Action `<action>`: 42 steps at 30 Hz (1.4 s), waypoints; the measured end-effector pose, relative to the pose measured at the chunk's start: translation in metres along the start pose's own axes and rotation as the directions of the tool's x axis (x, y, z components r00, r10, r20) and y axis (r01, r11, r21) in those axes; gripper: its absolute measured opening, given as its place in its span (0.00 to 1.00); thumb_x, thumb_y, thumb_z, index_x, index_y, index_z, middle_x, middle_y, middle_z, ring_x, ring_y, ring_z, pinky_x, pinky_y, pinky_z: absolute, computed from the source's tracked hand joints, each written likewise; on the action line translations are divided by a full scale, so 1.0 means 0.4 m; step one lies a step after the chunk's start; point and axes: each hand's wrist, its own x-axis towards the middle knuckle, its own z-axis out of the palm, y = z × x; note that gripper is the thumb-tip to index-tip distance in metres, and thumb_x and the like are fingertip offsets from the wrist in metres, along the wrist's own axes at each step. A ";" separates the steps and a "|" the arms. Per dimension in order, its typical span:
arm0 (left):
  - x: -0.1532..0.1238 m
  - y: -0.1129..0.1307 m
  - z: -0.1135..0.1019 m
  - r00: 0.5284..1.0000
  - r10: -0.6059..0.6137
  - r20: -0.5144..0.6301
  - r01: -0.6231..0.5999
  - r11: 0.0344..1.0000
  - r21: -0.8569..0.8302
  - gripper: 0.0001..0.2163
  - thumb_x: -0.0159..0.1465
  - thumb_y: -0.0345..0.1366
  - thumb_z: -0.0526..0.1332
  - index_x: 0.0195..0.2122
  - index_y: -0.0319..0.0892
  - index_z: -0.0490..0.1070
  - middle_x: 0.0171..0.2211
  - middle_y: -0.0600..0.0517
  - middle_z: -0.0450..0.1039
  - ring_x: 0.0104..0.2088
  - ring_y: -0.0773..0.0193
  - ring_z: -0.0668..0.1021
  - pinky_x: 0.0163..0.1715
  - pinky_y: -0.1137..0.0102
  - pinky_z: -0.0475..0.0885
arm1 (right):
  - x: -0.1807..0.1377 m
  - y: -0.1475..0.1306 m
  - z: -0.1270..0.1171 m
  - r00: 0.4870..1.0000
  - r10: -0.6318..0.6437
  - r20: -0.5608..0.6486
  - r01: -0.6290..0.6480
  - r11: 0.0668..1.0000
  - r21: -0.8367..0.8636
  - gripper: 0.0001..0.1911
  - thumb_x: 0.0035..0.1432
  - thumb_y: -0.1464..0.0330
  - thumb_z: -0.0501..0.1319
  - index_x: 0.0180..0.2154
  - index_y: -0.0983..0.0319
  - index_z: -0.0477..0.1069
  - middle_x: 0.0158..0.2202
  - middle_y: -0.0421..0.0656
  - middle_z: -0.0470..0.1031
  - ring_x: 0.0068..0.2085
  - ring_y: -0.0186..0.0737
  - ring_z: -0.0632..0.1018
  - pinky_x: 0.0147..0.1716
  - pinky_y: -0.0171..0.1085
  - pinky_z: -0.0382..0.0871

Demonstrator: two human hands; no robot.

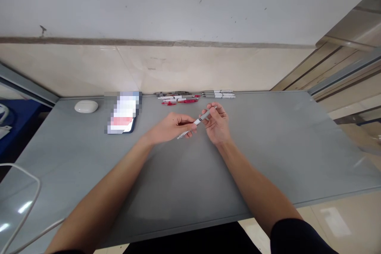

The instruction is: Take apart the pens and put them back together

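Between both hands, above the middle of the table, a white pen with a grey grip (197, 122) is held at a slant, its tip up to the right. My left hand (174, 127) is closed round the white barrel near the clicker end. The fingers of my right hand (218, 123) pinch the grey grip near the tip. Just beyond the hands lies a group of black, white and red pens (180, 98). Beside it on the right rests a row of white pens with grey grips (218, 94).
The grey table (190, 190) meets a tiled wall (202, 67) at its back edge. On the left lie a phone (123, 113) with a blurred screen and a white rounded case (86, 106). A white cable (37, 190) loops over the front left corner.
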 end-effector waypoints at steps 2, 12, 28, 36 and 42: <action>-0.003 0.000 -0.004 0.999 -0.009 0.053 0.013 0.997 -0.072 0.15 0.64 0.47 0.58 0.35 0.40 0.75 0.30 0.51 0.75 0.30 0.65 0.77 0.30 0.71 0.69 | 0.000 -0.001 -0.004 1.000 0.009 0.029 -0.009 1.000 -0.006 0.10 0.46 0.65 0.71 0.33 0.54 0.75 0.32 0.32 0.76 0.33 0.30 0.80 0.32 0.31 0.78; -0.003 0.007 0.001 0.988 -0.042 0.150 0.063 0.989 -0.136 0.17 0.64 0.48 0.57 0.36 0.39 0.75 0.32 0.49 0.76 0.31 0.65 0.76 0.31 0.71 0.70 | 0.000 0.000 -0.006 0.999 0.022 0.049 -0.022 1.000 0.007 0.09 0.46 0.66 0.71 0.30 0.55 0.74 0.30 0.31 0.75 0.29 0.29 0.79 0.30 0.32 0.77; -0.003 0.003 0.000 0.996 -0.027 0.091 0.040 0.988 -0.150 0.17 0.64 0.49 0.58 0.36 0.39 0.75 0.31 0.50 0.75 0.30 0.66 0.76 0.32 0.71 0.70 | -0.001 -0.005 -0.001 1.000 0.009 0.004 -0.008 0.999 -0.051 0.09 0.46 0.64 0.71 0.31 0.55 0.75 0.31 0.33 0.77 0.31 0.31 0.80 0.28 0.32 0.77; 0.000 0.005 0.010 0.996 -0.021 0.087 0.031 0.993 -0.114 0.16 0.64 0.48 0.58 0.34 0.40 0.75 0.30 0.50 0.75 0.30 0.66 0.76 0.30 0.72 0.69 | -0.003 -0.001 0.005 0.999 -0.010 -0.032 0.010 1.000 -0.007 0.09 0.45 0.66 0.71 0.29 0.56 0.72 0.29 0.31 0.75 0.28 0.28 0.77 0.29 0.32 0.77; 0.005 -0.001 0.019 0.995 0.051 -0.085 -0.046 0.997 0.055 0.14 0.64 0.46 0.57 0.30 0.41 0.73 0.27 0.53 0.72 0.29 0.67 0.74 0.29 0.72 0.67 | -0.004 0.005 0.013 0.989 -0.058 -0.137 0.047 0.995 -0.086 0.10 0.45 0.66 0.71 0.29 0.57 0.71 0.28 0.32 0.74 0.29 0.30 0.78 0.32 0.34 0.78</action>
